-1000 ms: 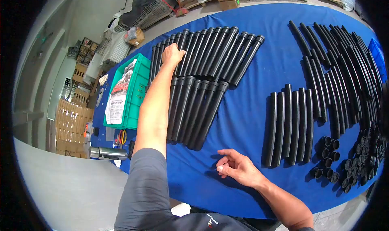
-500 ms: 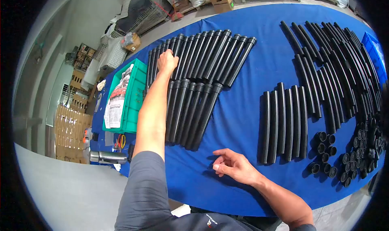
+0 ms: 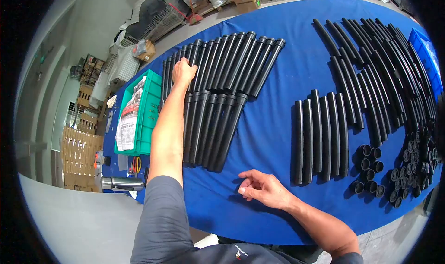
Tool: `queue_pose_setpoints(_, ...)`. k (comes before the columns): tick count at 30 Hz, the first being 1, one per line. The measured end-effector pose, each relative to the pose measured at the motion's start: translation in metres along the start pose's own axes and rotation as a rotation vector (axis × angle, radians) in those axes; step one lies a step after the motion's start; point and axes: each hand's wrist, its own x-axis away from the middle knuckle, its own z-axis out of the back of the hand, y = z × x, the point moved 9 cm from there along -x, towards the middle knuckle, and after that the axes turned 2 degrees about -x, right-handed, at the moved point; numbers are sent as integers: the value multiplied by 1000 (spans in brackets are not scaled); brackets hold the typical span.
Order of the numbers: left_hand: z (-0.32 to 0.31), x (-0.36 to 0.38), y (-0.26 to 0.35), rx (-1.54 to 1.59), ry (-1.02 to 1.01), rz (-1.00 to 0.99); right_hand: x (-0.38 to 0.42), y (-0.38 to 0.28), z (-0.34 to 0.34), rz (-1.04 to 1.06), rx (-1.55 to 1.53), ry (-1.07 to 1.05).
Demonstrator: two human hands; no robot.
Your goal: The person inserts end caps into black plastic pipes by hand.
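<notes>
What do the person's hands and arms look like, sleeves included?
The left hand and right hand are ungloved, with no watch visible on either wrist. A short, dark grey fabric sleeve covers the left upper arm; only a sliver of the dark right sleeve shows at the bottom edge. The dark grey fabric shirt front bears a small white-and-red marking, its lettering unreadable.

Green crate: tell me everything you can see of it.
The green crate looks like hard plastic: rectangular and open-topped, with a raised rim. It stands upright on the blue cloth, left of the black tubes. Printed paper lies across its opening, hiding much of the inside. The left hand is not on it.
</notes>
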Motion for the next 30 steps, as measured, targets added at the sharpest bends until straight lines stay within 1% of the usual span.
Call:
queue_pose_setpoints(4, 6, 2, -8, -27, 27, 29, -1, -2, 0, 22, 53, -16)
queue_pose_setpoints(7, 27, 8, 6, 23, 114, -101, -4, 2, -2, 74, 53, -33)
queue_pose_setpoints(8, 27, 6, 7, 42, 155, -148, -3, -4, -2, 92, 113, -34)
queue_pose_setpoints(10, 43, 17, 30, 36, 157, -193, -1, -8, -2, 105, 161, -52)
queue_pose_setpoints(12, 55, 29, 59, 89, 107, -238, 0, -10, -2, 119, 151, -42)
queue_pose_setpoints(14, 64, 46, 92, 195, 94, -338, 2, -10, -4, 116, 159, -77)
queue_pose_setpoints(15, 74, 65, 113, 257, 90, -367, 3, -11, -7, 101, 176, -117)
queue_pose_setpoints(17, 76, 98, 148, 437, 54, -489, 8, -9, -16, 81, 182, -229)
queue_pose_setpoints(19, 87, 159, 192, 512, -68, -517, 21, -4, -38, -39, 97, -504)
queue_pose_setpoints(20, 86, 189, 211, 545, -101, -618, 31, 0, -49, -103, 55, -641)
queue_pose_setpoints(21, 91, 225, 228, 619, -125, -706, 34, 7, -53, -115, 74, -669)
queue_pose_setpoints(22, 93, 258, 239, 590, -79, -841, 35, 12, -55, -130, 104, -675)
queue_pose_setpoints(23, 94, 290, 251, 566, -83, -972, 34, 15, -55, -145, 141, -681)
queue_pose_setpoints(24, 89, 315, 252, 632, -113, -964, 35, 17, -56, -160, 177, -689)
queue_pose_setpoints(26, 74, 351, 250, 571, -139, -940, 35, 16, -55, -165, 193, -682)
queue_pose_setpoints(28, 67, 367, 247, 528, -172, -904, 37, 17, -56, -170, 215, -685)
queue_pose_setpoints(29, 75, 371, 246, 525, -99, -918, 38, 17, -57, -170, 231, -693)
queue_pose_setpoints(30, 73, 366, 241, 555, -109, -881, 38, 18, -58, -168, 248, -702)
